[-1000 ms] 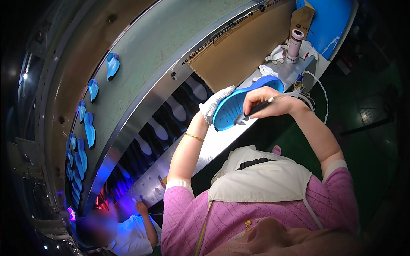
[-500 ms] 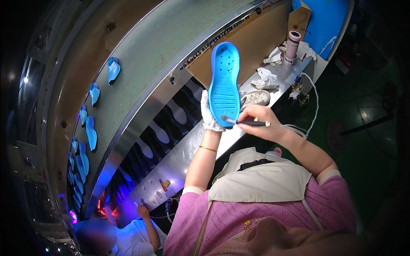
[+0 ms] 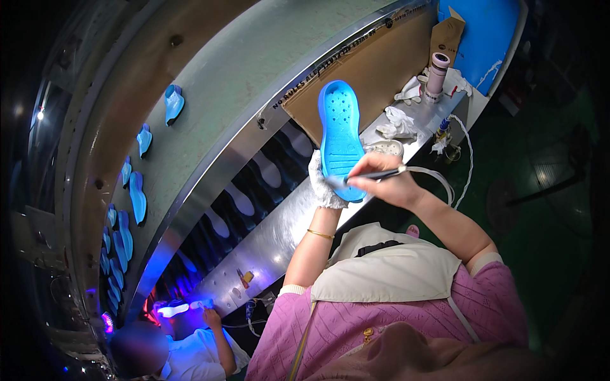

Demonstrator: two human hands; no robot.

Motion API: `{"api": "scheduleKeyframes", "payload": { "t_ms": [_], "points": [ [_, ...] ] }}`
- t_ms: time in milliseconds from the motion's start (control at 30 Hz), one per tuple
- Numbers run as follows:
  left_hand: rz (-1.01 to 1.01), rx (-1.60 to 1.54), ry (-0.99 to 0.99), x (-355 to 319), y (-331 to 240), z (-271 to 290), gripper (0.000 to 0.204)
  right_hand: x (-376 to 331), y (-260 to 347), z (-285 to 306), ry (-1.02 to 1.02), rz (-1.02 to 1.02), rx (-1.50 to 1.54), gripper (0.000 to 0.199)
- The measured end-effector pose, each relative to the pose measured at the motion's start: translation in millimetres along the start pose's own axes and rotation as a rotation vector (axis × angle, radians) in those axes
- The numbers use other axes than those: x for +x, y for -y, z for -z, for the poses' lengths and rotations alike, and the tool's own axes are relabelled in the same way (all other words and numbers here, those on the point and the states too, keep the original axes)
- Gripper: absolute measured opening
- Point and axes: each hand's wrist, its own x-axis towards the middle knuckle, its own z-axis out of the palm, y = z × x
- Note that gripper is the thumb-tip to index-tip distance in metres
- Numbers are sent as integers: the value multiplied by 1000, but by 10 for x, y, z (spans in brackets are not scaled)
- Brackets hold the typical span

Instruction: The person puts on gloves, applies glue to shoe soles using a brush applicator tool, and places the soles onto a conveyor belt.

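Note:
Upright over the metal ledge is a blue shoe sole (image 3: 340, 136), its inner face with small holes and ridges turned to me. My left hand (image 3: 323, 184), in a white glove, wraps round its heel end from the left. In my bare right hand (image 3: 395, 189) is a dark-handled brush (image 3: 383, 173), pinched between the fingers. The brush's blurred tip is at the sole's heel, close to the gloved hand; whether it touches is hard to tell. A pale tube (image 3: 438, 174) runs from the brush's back end. Behind the sole, a greyish shoe sole (image 3: 386, 148) is partly hidden.
A curved green conveyor belt (image 3: 210, 120) at left carries several blue soles (image 3: 137, 198). Pale soles (image 3: 267, 170) lie in a dark rack below. Cardboard (image 3: 375, 76), a pink bottle (image 3: 437, 77) and crumpled white cloth (image 3: 398, 123) are farther off. A co-worker (image 3: 203, 352) sits lower left.
The sole and my left hand have moved slightly right and nearer. The sole's top tilts away more. The brush tip has shifted across the heel. A glowing sole shows near the co-worker's hand.

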Motion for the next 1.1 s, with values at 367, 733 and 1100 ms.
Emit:
{"api": "scheduleKeyframes", "payload": {
  "t_ms": [367,733,1100],
  "points": [
    [-3,-99,41,-133,-67,-11,58,111,-16,139,-89,-60,-26,14],
    [253,-46,127,-272,-16,-386,58,607,-153,740,-351,283,-426,12],
    [-64,141,232,1001,-1226,-1409,74,-18,-88,823,-518,-6,32,16]
  ]
}}
